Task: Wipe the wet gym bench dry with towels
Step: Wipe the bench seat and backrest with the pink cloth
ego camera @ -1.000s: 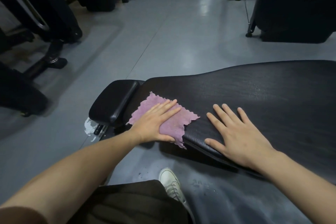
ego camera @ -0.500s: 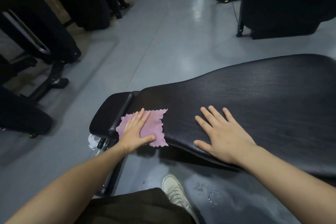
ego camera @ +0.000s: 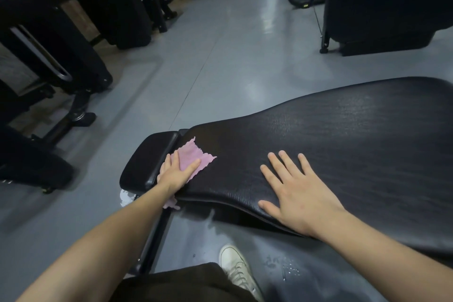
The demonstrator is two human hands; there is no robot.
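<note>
Both hands flat: left hand (ego camera: 177,172) on pink towel (ego camera: 190,157), right hand (ego camera: 297,197) on bench (ego camera: 343,144), gym machines (ego camera: 56,39) around.

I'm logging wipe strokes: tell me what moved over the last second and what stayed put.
The left hand slid the purple towel along the bench pad toward the small end cushion, pressing it flat throughout; nothing was let go. The right hand stayed flat on the pad's near edge.

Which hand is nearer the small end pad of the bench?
Left. The left hand presses the pink towel beside the small pad; the right hand lies flat farther along.
</note>
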